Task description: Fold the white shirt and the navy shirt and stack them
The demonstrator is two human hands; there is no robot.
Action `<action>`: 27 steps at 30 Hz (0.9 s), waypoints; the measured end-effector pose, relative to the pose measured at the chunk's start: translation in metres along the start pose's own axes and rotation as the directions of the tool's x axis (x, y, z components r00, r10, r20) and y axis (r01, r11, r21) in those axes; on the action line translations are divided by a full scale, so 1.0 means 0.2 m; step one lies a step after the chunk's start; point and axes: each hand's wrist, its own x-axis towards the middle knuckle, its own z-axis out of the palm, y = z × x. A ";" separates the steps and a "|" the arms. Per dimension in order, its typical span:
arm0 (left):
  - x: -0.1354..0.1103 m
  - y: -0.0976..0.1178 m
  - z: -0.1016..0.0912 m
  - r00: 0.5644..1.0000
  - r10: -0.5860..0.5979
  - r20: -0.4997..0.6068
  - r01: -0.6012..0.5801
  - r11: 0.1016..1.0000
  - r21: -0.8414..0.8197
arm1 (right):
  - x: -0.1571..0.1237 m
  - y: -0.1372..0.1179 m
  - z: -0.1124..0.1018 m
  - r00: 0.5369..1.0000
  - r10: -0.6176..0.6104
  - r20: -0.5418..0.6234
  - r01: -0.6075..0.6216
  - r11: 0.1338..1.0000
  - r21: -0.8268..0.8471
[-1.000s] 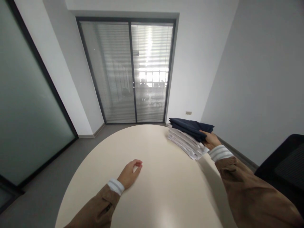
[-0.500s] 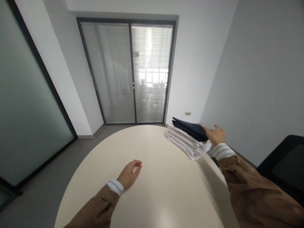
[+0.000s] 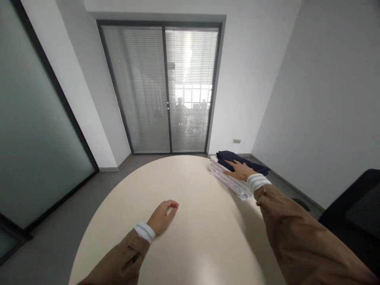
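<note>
A pile of folded clothes sits at the far right edge of a round cream table (image 3: 184, 186): dark navy garments (image 3: 228, 156) on top of several white ones (image 3: 228, 181). My right hand (image 3: 239, 170) lies flat on top of the navy garments, fingers stretched out and pointing left. My left hand (image 3: 162, 217) rests on the tabletop near the middle, fingers loosely curled with nothing in them. Both arms wear brown sleeves with white striped cuffs.
A black chair (image 3: 353, 213) stands at the right of the table. Sliding glass doors with blinds (image 3: 166, 91) are straight ahead. A frosted glass partition (image 3: 29, 130) runs along the left, and a plain wall closes the right side.
My right hand left the near side of the clothes pile, lifted, then came down flat on top of the navy garments. My left hand stayed where it was.
</note>
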 end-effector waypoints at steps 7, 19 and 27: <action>0.00 0.01 0.00 1.000 0.001 0.022 -0.002 0.999 0.042 | -0.07 -0.12 0.02 0.994 0.034 0.100 -0.017 0.987 -0.160; 0.02 0.06 -0.02 0.957 0.261 0.127 -0.287 0.912 0.293 | -0.27 -0.23 0.00 0.896 -0.199 -0.398 0.148 0.977 -0.154; 0.19 0.04 0.05 0.964 0.227 0.142 -0.267 0.841 0.471 | -0.53 -0.52 0.46 0.884 -0.461 -0.085 0.468 0.868 0.163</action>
